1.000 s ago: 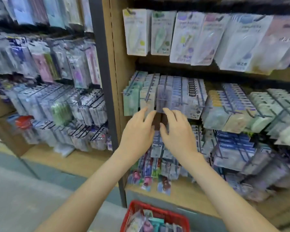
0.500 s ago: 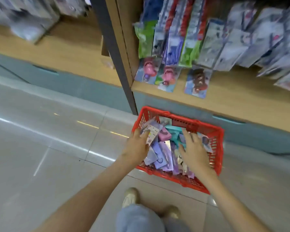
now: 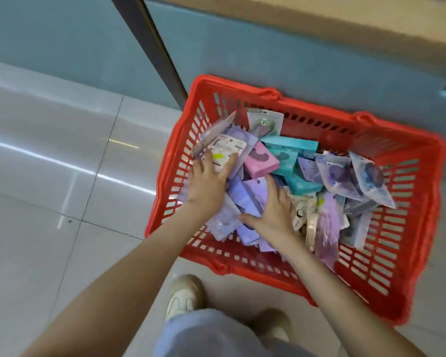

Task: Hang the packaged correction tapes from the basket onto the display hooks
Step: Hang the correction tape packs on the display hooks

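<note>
**Desk:** What does the head view show?

**Operator:** Shop aisle, looking down. Both my arms reach into a red basket (image 3: 232, 85) that stands on the floor (image 3: 62, 176) against the foot of the shelving. The basket is heaped with packaged correction tapes.

**Desk:** Which grip has a pack?

**Operator:** My left grip (image 3: 209, 184). It pinches a white card pack (image 3: 225, 150) by its near edge, with the thumb on the right side and the fingers on the left. The pack sits at the far-left corner of the heap, tipped up against the basket wall.

**Desk:** And the other one?

**Operator:** My right grip (image 3: 271, 212) lies flat with its fingers spread. It presses on the lilac packs (image 3: 250, 197) in the near middle of the basket and holds nothing.

**Desk:** How does the pack lie from the grip?

**Operator:** It lies straight ahead of the left knuckles, on the far side. Its long axis runs near to far, almost in line with my forearm, so the free end points away from me toward the shelving. I judge that is the end to bring to a hook. The frame is too soft to show me a hang hole.

**Desk:** Are the hooks in sight?

**Operator:** No. They are out of frame, so the move has to go up and away. The left grip is the nearer one and the only one loaded, so I would lead with it. A pink box (image 3: 260, 161) lies just right of the pack, and I cannot tell whether the two touch.
</note>
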The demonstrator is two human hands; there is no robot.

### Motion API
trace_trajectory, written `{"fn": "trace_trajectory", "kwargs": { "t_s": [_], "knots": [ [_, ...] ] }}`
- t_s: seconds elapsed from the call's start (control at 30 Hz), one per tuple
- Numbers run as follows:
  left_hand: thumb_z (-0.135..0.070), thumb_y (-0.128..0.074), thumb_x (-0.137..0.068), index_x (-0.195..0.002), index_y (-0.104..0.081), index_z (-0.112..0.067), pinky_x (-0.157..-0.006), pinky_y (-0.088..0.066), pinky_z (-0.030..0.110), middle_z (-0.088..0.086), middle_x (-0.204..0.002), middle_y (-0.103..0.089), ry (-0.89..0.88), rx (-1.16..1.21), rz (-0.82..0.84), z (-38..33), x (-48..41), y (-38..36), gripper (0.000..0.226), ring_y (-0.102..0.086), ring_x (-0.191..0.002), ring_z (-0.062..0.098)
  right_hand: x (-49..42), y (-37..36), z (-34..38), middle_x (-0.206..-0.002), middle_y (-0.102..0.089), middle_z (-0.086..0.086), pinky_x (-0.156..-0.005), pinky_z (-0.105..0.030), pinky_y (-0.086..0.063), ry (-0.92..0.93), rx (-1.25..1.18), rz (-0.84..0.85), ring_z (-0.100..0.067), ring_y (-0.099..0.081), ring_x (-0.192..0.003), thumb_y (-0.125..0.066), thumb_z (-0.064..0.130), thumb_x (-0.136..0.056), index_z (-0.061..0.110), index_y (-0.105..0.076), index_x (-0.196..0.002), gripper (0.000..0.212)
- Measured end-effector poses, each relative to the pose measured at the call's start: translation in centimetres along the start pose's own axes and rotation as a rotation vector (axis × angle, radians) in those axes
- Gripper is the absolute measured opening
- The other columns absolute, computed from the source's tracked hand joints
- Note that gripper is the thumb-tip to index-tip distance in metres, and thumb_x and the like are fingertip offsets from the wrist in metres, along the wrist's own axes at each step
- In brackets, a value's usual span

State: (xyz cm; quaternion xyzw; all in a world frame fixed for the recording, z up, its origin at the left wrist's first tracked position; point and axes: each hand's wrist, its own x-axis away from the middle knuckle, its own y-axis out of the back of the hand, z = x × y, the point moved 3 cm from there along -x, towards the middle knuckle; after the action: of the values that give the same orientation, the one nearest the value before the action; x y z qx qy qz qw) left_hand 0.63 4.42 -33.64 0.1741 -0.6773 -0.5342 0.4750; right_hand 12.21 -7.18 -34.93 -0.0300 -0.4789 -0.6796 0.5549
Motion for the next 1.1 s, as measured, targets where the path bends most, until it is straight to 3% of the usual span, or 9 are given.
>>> {"fn": "trace_trajectory", "kwargs": {
  "t_s": [0.13,0.33,0.47,0.57,0.63,0.8,0.9,1.0,1.1],
  "knots": [
    [-0.006,-0.044,-0.096,-0.156,-0.011,-0.027,-0.101,-0.039,0.048,0.024,-0.151,-0.031,-0.005,0.184,0.032,0.2,1.5,2.7,0.072,-0.043,-0.127,0.045,2.1,1.5,2.1,-0.153,-0.028,-0.01,-0.11,-0.033,-0.028,-0.007,-0.191,-0.034,-0.027,-0.028,-0.14,-0.081,0.009,-0.074,0.018,-0.018,-0.151,0.1],
    [-0.011,-0.051,-0.099,-0.149,-0.03,-0.022,-0.066,-0.048,0.015,-0.003,-0.121,-0.058,0.228,1.18,0.118,1.3,8.1,12.2,0.055,-0.059,-0.101,0.015,8.9,10.6,4.6,-0.134,-0.044,-0.015,-0.101,-0.039,-0.036,-0.054,-0.109,-0.157,-0.032,-0.039,-0.128,-0.08,0.013,-0.073,0.005,-0.041,-0.137,0.076],
    [-0.007,-0.052,-0.098,-0.128,-0.048,-0.025,-0.073,-0.059,0.034,0.006,-0.112,-0.064,0.442,1.723,0.257,1.2,14.5,20.6,0.036,-0.068,-0.097,0.022,15.6,19.3,9.1,-0.133,-0.044,-0.004,-0.102,-0.034,-0.038,-0.096,-0.292,-0.2,-0.021,-0.043,-0.126,-0.081,0.015,-0.074,0.011,-0.041,-0.139,0.076],
    [-0.007,-0.053,-0.096,-0.122,-0.054,-0.019,-0.077,-0.06,0.039,0.011,-0.112,-0.068,0.505,1.822,0.21,1.0,18.7,27.3,0.029,-0.07,-0.093,0.025,20.3,25.6,13.1,-0.126,-0.055,-0.004,-0.093,-0.043,-0.051,-0.104,-0.455,-0.268,-0.022,-0.056,-0.116,-0.083,0.023,-0.068,0.019,-0.046,-0.124,0.067],
    [-0.007,-0.056,-0.095,-0.126,-0.054,-0.011,-0.075,-0.06,0.037,0.012,-0.111,-0.069,0.524,1.857,0.164,1.2,20.9,31.6,0.031,-0.07,-0.092,0.025,22.8,29.0,15.6,-0.123,-0.058,-0.003,-0.078,-0.036,-0.059,-0.092,-0.604,-0.286,-0.02,-0.059,-0.116,-0.081,0.007,-0.071,0.018,-0.047,-0.116,0.058],
    [-0.007,-0.056,-0.095,-0.107,-0.058,-0.019,-0.086,-0.057,0.046,0.009,-0.101,-0.07,0.502,1.865,0.148,1.7,22.9,36.4,0.017,-0.069,-0.093,0.029,24.6,31.4,17.8,-0.111,-0.059,-0.005,-0.073,-0.023,-0.052,-0.084,-0.575,-0.285,-0.019,-0.06,-0.098,-0.08,0.001,-0.072,0.016,-0.046,-0.108,0.051],
    [-0.005,-0.055,-0.095,-0.096,-0.056,-0.023,-0.088,-0.055,0.048,0.009,-0.098,-0.068,0.485,1.787,0.123,2.2,21.1,32.3,0.018,-0.067,-0.095,0.031,21.4,27.6,15.2,-0.108,-0.057,0.001,-0.075,-0.026,-0.049,-0.133,-0.565,-0.257,-0.018,-0.06,-0.105,-0.08,0.004,-0.072,0.014,-0.045,-0.11,0.052],
    [-0.011,-0.058,-0.094,-0.11,-0.055,-0.022,-0.087,-0.056,0.05,0.011,-0.107,-0.068,0.527,1.645,0.094,2.5,18.0,23.6,0.019,-0.068,-0.096,0.031,15.8,20.4,9.8,-0.113,-0.06,-0.004,-0.081,-0.034,-0.052,-0.193,-0.556,-0.23,-0.024,-0.062,-0.103,-0.082,0.02,-0.066,0.01,-0.043,-0.122,0.069],
    [-0.013,-0.058,-0.095,-0.116,-0.054,-0.024,-0.085,-0.057,0.045,0.0,-0.096,-0.066,0.54,1.557,0.084,1.9,14.0,14.1,0.024,-0.067,-0.087,0.024,9.8,12.7,4.2,-0.106,-0.059,-0.008,-0.075,-0.023,-0.045,-0.248,-0.535,-0.211,-0.024,-0.061,-0.096,-0.081,0.017,-0.074,0.008,-0.042,-0.125,0.065]
  ]
}}
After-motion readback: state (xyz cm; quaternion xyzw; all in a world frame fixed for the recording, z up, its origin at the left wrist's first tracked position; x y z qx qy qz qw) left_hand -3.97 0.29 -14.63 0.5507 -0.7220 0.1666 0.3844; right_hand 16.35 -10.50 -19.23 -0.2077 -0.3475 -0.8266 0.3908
